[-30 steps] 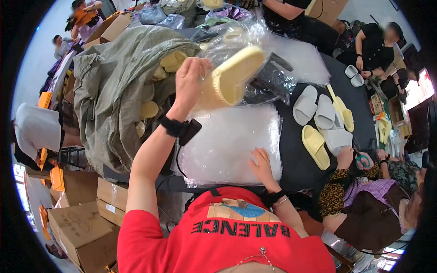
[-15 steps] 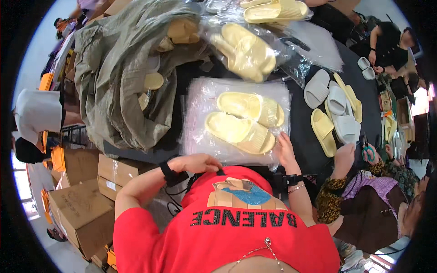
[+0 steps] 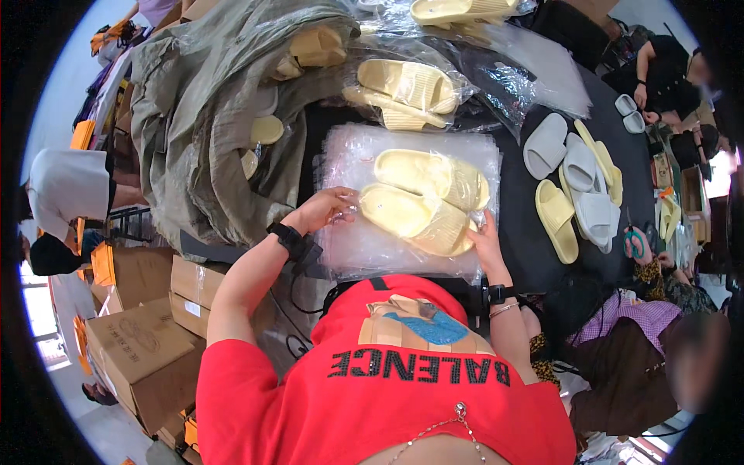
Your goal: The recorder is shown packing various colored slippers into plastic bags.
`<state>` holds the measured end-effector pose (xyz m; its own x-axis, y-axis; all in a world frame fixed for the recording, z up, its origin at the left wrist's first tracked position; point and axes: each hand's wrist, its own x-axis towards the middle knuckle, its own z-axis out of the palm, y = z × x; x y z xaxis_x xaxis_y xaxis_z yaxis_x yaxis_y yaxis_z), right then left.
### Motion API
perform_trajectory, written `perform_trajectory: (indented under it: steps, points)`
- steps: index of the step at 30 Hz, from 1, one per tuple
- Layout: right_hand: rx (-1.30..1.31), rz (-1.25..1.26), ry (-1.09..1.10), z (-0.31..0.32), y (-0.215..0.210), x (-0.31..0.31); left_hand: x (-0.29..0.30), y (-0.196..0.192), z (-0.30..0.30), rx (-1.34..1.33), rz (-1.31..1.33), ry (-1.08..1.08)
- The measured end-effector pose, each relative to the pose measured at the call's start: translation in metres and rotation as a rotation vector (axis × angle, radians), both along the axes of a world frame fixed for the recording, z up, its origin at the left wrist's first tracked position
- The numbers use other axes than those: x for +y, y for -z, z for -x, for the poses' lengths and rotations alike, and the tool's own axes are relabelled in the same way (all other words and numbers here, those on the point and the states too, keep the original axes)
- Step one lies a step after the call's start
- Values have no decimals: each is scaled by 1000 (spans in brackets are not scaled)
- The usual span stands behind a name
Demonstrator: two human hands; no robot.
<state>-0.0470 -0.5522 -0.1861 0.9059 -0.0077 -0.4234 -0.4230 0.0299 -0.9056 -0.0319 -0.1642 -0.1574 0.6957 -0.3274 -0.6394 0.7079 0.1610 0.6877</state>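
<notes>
A pair of pale yellow slippers (image 3: 422, 220) lies side by side in a clear plastic bag (image 3: 457, 203), on top of a stack of flat clear bags (image 3: 339, 246). At the heel end, my left hand (image 3: 324, 209) has its fingers bent in at the bag's left edge, and they look pinched on the plastic. My right hand (image 3: 488, 242) grips the film by the toe end of the nearer slipper. Just beyond the stack rests another bagged yellow pair (image 3: 407, 91), one slipper tipped on its side.
A large grey-green sack (image 3: 209, 147) with slippers inside covers the left of the black table (image 3: 518, 256). Loose grey slippers (image 3: 545, 146) and yellow slippers (image 3: 557, 222) lie at the right. Cardboard boxes (image 3: 139, 353) stand at lower left. A co-worker's hand (image 3: 639, 246) holds green-handled scissors.
My left hand has risen from beside my shirt to the bag's left edge. The far bagged pair, blurred before, now lies still. The co-worker's nearer hand has left the loose slippers.
</notes>
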Motion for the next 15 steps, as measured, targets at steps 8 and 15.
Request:
perform_trajectory:
  steps: [8, 15]
  points:
    - [95, -26, -136, -11, -8, -9, -21, -6, -23, -1198, -763, 700]
    - [90, 20, -257, -14, -17, 3, -106, -23, -59, -1577, -1023, 869]
